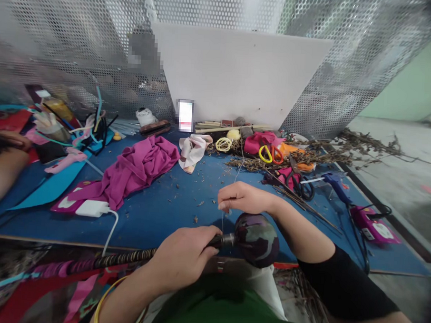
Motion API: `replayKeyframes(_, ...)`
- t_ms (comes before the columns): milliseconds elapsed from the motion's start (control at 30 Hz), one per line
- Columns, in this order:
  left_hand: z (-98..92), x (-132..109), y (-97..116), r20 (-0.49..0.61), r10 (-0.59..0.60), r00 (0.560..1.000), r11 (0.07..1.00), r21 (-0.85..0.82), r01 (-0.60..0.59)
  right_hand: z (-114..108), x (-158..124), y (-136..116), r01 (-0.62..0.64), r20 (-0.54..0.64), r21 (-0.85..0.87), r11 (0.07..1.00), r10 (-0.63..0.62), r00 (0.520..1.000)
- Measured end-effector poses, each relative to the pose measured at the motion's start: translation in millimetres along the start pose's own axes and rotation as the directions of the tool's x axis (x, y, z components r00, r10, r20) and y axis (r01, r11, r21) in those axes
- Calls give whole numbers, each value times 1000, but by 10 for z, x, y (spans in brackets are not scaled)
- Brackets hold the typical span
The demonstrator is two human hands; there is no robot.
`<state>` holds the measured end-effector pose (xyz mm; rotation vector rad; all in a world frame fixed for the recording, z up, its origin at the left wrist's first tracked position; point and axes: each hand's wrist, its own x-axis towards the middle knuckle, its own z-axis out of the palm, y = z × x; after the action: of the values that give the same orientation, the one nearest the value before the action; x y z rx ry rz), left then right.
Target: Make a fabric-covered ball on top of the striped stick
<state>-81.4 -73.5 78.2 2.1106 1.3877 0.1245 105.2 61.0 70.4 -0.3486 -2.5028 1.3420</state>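
My left hand is closed around a long stick wrapped in dark and striped bands, which slants down to the left. At the stick's right end sits a round ball covered in dark camouflage-patterned cloth. Grey windings circle the neck just below the ball. Above them my right hand has its fingers pinched on a thin thread that runs down to the neck. A strand also trails from that hand toward the back of the table.
On the blue table lie purple cloth, yellow-and-orange scissors, black scissors, dried twigs and a blue glue gun. A white board stands behind, with a lit phone. Another person's arm rests at left.
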Motion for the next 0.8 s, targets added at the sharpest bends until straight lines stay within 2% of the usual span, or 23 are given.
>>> replayKeyframes(133,-18,2,10,18,35,999,999,-17,-35,46,22,111,-75,48,193,978,67,997)
replayKeyframes(267,-31,3,-2,24,37,999,999,-32,-36,171,14,296,-113,34,330,937,108,994)
replayKeyframes(367,-53,8,-21,-14,-38,999,995,-98,36,333,-30,414,-115,-46,335,935,138,989)
replayKeyframes(433,-68,19,-38,-73,-108,991,977,-195,92,474,-69,450,-110,-161,313,943,167,973)
replayKeyframes(533,-82,51,-71,-169,-165,972,931,-351,97,718,-131,427,-109,-366,243,964,195,910)
replayKeyframes(667,-79,104,-128,-263,-237,935,828,-558,53,1019,-260,249,-182,-558,131,975,224,799)
replayKeyframes(733,-63,130,-165,-265,-274,924,751,-659,34,1094,-354,105,-235,-628,-36,971,161,761)
replayKeyframes(800,-35,157,-199,-245,-313,918,677,-735,35,1093,-432,-53,-214,-691,-132,968,65,720)
